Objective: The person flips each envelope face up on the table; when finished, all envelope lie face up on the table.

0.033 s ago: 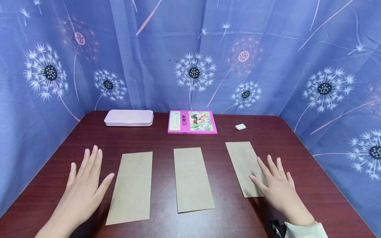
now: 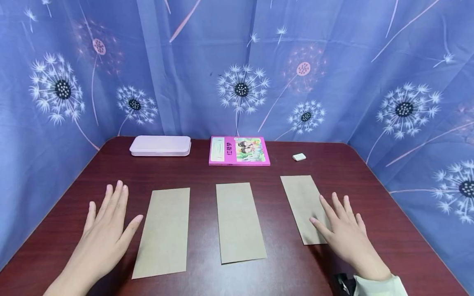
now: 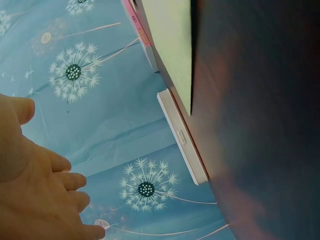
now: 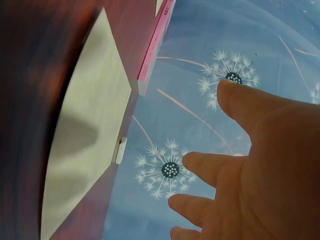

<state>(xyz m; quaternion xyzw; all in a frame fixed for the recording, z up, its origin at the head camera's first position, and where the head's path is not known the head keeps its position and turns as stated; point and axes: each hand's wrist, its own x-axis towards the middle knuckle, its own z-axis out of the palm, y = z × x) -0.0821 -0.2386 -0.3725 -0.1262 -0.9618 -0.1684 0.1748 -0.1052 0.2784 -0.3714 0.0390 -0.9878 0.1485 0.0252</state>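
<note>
Three tan paper pieces lie apart on the dark red table: a left one [image 2: 163, 234], a middle one [image 2: 240, 224] and a right one [image 2: 301, 205]. My left hand [image 2: 101, 238], fingers straight and thumb spread, is just left of the left paper and holds nothing. My right hand [image 2: 346, 234] has its fingers spread over the right paper's lower right edge, covering part of it; a shadow falls on the paper. In the right wrist view that hand [image 4: 265, 170] is apart from the paper [image 4: 90, 120]. The left wrist view shows my empty left hand [image 3: 40, 180].
Along the back of the table [image 2: 200, 176] are a pale pink case [image 2: 160, 145] at left, a pink book [image 2: 239, 151] in the middle and a small white block [image 2: 298, 157] at right. A blue curtain [image 2: 192, 82] with dandelion prints surrounds the back and sides.
</note>
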